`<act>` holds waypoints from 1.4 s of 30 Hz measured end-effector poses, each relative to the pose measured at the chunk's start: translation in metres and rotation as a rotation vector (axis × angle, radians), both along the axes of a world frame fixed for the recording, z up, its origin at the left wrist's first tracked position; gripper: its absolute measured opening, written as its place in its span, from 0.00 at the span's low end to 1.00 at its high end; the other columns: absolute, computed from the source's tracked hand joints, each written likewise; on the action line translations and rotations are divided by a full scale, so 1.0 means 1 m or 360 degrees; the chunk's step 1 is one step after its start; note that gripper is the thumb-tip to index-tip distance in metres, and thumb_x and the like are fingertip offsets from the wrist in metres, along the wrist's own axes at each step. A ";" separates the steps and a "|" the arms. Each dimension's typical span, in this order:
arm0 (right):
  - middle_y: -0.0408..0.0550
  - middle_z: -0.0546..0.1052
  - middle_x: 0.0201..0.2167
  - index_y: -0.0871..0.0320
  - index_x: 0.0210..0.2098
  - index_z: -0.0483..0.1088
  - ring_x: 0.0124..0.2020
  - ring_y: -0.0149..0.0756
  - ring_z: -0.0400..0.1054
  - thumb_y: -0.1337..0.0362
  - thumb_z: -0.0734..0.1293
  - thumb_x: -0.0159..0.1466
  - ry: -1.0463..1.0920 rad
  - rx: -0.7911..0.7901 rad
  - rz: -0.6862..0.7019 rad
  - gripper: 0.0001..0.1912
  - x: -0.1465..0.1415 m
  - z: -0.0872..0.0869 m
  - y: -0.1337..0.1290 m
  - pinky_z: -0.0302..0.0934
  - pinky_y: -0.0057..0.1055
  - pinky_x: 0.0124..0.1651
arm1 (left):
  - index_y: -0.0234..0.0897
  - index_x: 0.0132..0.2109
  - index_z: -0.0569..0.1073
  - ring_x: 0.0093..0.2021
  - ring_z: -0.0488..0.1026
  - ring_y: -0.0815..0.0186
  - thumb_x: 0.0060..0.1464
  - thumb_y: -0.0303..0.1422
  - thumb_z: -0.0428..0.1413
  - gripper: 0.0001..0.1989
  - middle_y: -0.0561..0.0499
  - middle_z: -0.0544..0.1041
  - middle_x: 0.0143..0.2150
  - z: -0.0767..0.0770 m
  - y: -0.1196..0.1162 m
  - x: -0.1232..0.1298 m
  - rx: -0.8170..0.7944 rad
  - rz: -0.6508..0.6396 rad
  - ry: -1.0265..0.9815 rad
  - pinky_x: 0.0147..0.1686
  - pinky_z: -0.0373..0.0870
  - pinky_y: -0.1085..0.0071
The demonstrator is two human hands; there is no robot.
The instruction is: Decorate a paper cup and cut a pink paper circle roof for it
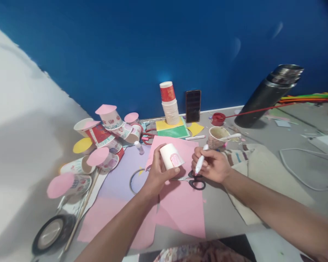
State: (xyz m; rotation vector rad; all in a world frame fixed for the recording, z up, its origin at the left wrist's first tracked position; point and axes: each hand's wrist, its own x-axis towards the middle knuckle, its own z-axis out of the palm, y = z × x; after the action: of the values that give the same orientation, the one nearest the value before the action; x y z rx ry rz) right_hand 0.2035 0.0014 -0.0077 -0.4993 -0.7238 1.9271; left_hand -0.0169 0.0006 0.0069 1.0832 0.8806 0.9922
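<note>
A white paper cup (pixel 168 152) with a pink arched patch drawn on its side is gripped by my left hand (pixel 159 171), fingers behind it and thumb along its lower edge. My right hand (pixel 213 164) is closed around a white marker (pixel 200 163), whose pink tip points down, a short way right of the cup and apart from it. Under and between the hands lie black-handled scissors (pixel 197 185) on a pink paper sheet (pixel 180 214). A lilac sheet (pixel 117 182) lies to the left.
Decorated cups with pink paper tops (pixel 98 156) crowd the left. A cup stack (pixel 171 111), a phone (pixel 193 105) and a red thread spool (pixel 218 119) stand behind. To the right are a cup with a brush (pixel 215 140), a cloth (pixel 270 178) and a tilted black flask (pixel 262 98). Tape (pixel 49 234) sits front left.
</note>
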 end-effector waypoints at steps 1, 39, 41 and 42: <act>0.34 0.57 0.16 0.56 0.22 0.62 0.16 0.26 0.41 0.58 0.72 0.61 0.0000 0.0006 0.0007 0.18 -0.002 0.001 0.000 0.46 0.26 0.21 | 0.50 0.65 0.63 0.50 0.72 0.60 0.47 0.36 0.73 0.42 0.51 0.73 0.52 0.000 0.000 0.000 -0.0004 0.0008 0.0031 0.45 0.74 0.68; 0.35 0.58 0.13 0.57 0.24 0.68 0.17 0.28 0.47 0.61 0.71 0.61 0.0111 0.0142 0.0330 0.12 -0.023 0.015 -0.002 0.48 0.27 0.23 | 0.51 0.66 0.59 0.45 0.74 0.61 0.48 0.35 0.72 0.43 0.52 0.73 0.48 0.002 -0.004 0.002 -0.0024 -0.0038 0.0070 0.39 0.75 0.69; 0.35 0.57 0.14 0.57 0.24 0.68 0.17 0.27 0.44 0.60 0.71 0.62 0.0120 0.0120 0.0312 0.13 -0.019 0.019 -0.007 0.47 0.27 0.23 | 0.52 0.66 0.60 0.45 0.73 0.62 0.48 0.33 0.71 0.43 0.53 0.73 0.47 0.000 -0.003 0.001 -0.0014 -0.0019 0.0084 0.40 0.74 0.70; 0.34 0.57 0.14 0.57 0.24 0.67 0.18 0.27 0.43 0.60 0.71 0.62 0.0125 0.0107 0.0287 0.14 -0.015 0.022 -0.009 0.47 0.26 0.23 | 0.52 0.66 0.60 0.45 0.73 0.62 0.48 0.32 0.71 0.42 0.53 0.73 0.47 -0.001 -0.003 0.000 -0.0009 -0.0010 0.0090 0.40 0.73 0.70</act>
State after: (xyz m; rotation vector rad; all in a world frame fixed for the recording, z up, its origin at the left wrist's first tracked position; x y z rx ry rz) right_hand 0.1882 -0.0079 0.0144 -0.3240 -0.8027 2.0699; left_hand -0.0167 -0.0024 0.0058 1.1135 0.9247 0.9572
